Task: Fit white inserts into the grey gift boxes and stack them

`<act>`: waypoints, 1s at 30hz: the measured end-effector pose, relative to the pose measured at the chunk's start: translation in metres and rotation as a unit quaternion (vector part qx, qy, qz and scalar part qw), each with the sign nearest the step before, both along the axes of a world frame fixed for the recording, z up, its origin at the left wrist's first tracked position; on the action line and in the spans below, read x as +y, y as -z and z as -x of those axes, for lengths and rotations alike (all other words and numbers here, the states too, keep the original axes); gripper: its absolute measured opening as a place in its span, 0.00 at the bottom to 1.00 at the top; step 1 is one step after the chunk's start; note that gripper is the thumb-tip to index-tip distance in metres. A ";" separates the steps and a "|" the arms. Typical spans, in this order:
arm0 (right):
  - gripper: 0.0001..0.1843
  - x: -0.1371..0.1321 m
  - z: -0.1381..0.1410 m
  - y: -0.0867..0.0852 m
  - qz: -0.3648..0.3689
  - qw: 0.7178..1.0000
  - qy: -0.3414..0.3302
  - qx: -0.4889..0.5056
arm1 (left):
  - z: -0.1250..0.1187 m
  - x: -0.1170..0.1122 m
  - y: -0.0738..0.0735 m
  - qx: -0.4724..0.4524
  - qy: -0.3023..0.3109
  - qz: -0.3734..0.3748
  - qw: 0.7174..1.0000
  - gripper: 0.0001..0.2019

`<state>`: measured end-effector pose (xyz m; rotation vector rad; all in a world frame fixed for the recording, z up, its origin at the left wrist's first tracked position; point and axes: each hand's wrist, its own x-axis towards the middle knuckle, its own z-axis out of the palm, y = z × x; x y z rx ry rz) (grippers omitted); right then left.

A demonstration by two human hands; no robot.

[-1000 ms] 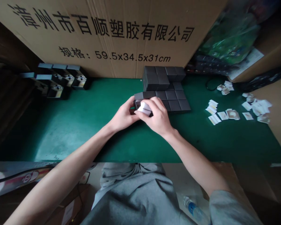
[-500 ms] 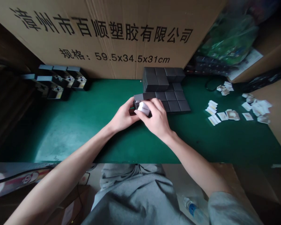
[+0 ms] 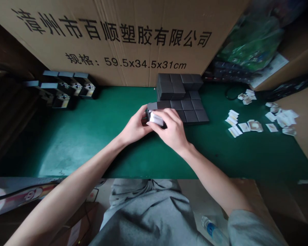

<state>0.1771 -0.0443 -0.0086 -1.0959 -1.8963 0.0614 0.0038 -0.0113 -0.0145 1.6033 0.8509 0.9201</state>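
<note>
Between my hands is a small black box point(image 3: 152, 107) with its lid raised. My left hand point(image 3: 136, 127) is closed around the box's left side. A white folded paper insert point(image 3: 156, 119) sits at the box's open front, pinched between the thumb and fingers of my right hand point(image 3: 171, 127). How far the insert reaches into the box is hidden by my fingers. Just behind and to the right of my right hand stand closed black boxes point(image 3: 192, 111) in rows, with more stacked on top point(image 3: 170, 85).
Open black boxes point(image 3: 63, 100) with pale contents stand at the back left of the green table point(image 3: 79, 147). White paper inserts point(image 3: 234, 131) and small white pieces point(image 3: 284, 118) lie at the right. A large cardboard carton point(image 3: 113, 48) walls off the back.
The white insert has tilted and shifted slightly left and down against the open box as my right fingers turned it. Both arms have stayed nearly still.
</note>
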 end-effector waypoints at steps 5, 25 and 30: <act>0.12 0.001 0.001 0.001 -0.029 0.999 0.001 -0.021 | 0.002 0.002 0.004 -0.005 -0.005 0.000 1.000 0.29; 0.08 0.002 0.000 0.003 -0.054 0.998 -0.020 -0.019 | 0.002 0.002 0.002 0.005 0.007 -0.005 1.000 0.22; 0.08 0.002 -0.002 0.006 -0.062 0.998 -0.022 -0.014 | 0.001 0.002 0.001 -0.006 0.004 0.009 1.000 0.24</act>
